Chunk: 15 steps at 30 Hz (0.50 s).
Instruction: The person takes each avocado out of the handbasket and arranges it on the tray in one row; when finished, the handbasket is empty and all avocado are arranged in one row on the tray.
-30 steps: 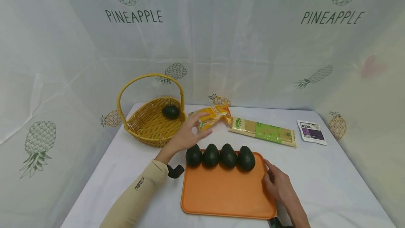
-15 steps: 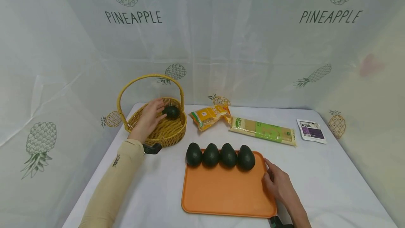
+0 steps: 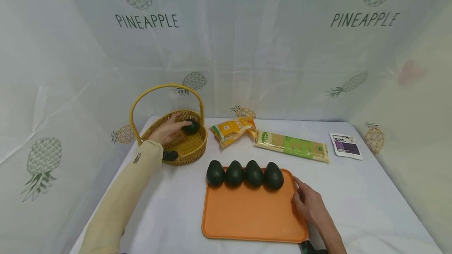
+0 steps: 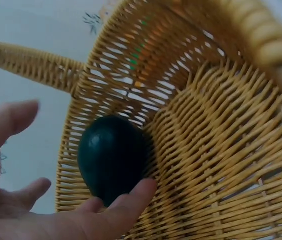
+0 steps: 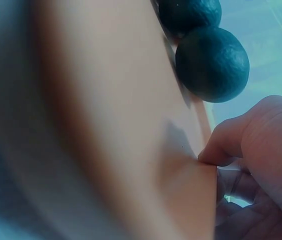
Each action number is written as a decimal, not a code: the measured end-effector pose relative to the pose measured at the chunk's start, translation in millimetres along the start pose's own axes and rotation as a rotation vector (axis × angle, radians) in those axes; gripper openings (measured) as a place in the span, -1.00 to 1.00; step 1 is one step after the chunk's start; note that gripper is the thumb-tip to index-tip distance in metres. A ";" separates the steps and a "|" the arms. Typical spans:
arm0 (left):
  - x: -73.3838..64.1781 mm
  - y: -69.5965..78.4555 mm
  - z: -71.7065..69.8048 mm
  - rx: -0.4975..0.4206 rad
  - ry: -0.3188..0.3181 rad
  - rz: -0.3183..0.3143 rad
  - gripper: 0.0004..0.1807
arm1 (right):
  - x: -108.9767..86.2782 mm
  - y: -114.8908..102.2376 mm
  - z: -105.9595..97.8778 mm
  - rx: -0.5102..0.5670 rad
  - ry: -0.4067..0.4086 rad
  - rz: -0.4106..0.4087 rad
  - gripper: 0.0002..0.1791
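Note:
An avocado lies against the wall of the yellow wicker basket. My left hand is inside the basket beside it. In the left wrist view its fingers are spread around the avocado, one fingertip overlapping the fruit's lower end; contact is hard to tell. My right hand pinches the right rim of the orange tray, thumb above and fingers tucked at the edge, as the right wrist view shows. Several dark green avocados stand in a row along the tray's far edge.
Behind the tray lie an orange snack packet and a long packet of noodles. A small white and purple pouch is at the right. The basket's tall handle arches above the left hand.
My left hand has moved left from over the orange packet into the basket, then rightward up to the avocado there. The right hand and tray stay in place.

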<state>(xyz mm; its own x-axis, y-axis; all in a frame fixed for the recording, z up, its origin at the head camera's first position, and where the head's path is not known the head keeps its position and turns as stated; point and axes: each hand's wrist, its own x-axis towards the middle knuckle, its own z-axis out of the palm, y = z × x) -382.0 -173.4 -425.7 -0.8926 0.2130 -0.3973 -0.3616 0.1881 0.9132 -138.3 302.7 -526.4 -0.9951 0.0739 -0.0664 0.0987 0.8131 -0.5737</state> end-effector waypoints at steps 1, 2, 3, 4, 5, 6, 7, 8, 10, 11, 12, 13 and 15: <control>1.9 0.7 -0.1 0.026 -0.011 -0.005 0.14 | 0.1 0.0 0.0 0.003 -0.001 0.000 -0.33; 3.7 1.1 -0.7 0.059 -0.013 -0.011 0.16 | 0.2 -0.1 0.0 0.005 0.000 -0.002 -0.33; 5.5 1.1 -1.5 0.087 -0.011 -0.012 0.18 | 0.0 -0.1 0.1 0.009 0.000 0.000 -0.33; 7.4 0.8 -2.2 0.103 -0.010 -0.013 0.19 | -0.2 -0.2 0.3 0.009 0.002 -0.002 -0.34; 10.0 -0.2 -3.7 0.115 -0.010 -0.015 0.20 | -0.2 -0.2 0.5 0.009 0.005 -0.004 -0.34; 11.7 -1.4 -5.0 0.143 -0.006 -0.016 0.21 | -0.3 -0.3 0.7 0.011 0.007 -0.005 -0.34; 13.8 -3.0 -6.5 0.170 -0.005 -0.016 0.20 | -0.4 -0.5 0.9 0.011 0.009 -0.008 -0.35; 16.0 -4.9 -8.0 0.196 -0.007 -0.014 0.19 | -0.7 -0.8 1.0 0.012 0.009 -0.007 -0.35; 21.5 -9.2 -10.4 0.241 -0.027 -0.005 0.16 | -1.1 -1.4 1.2 0.010 0.008 -0.003 -0.35; 24.5 -11.2 -11.4 0.258 -0.032 -0.001 0.14 | -1.3 -1.7 1.1 0.009 0.007 0.001 -0.35; 26.8 -12.6 -12.0 0.275 -0.039 0.012 0.12 | -1.4 -2.0 0.9 0.010 0.006 0.006 -0.35; 30.1 -13.8 -12.6 0.273 -0.045 0.022 0.11 | -1.5 -2.2 0.7 0.011 0.005 0.011 -0.35; 35.6 -14.5 -12.5 0.285 -0.053 0.047 0.09 | -1.5 -2.4 -0.2 0.013 0.005 0.022 -0.34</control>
<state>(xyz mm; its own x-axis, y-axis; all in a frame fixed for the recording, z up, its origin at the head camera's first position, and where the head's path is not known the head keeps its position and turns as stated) -412.0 -180.6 -451.9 -0.8885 0.2765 -0.3662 -0.2233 0.4366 0.8715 -137.0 300.8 -524.7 -0.9927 0.0948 -0.0749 0.1208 0.8036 -0.5827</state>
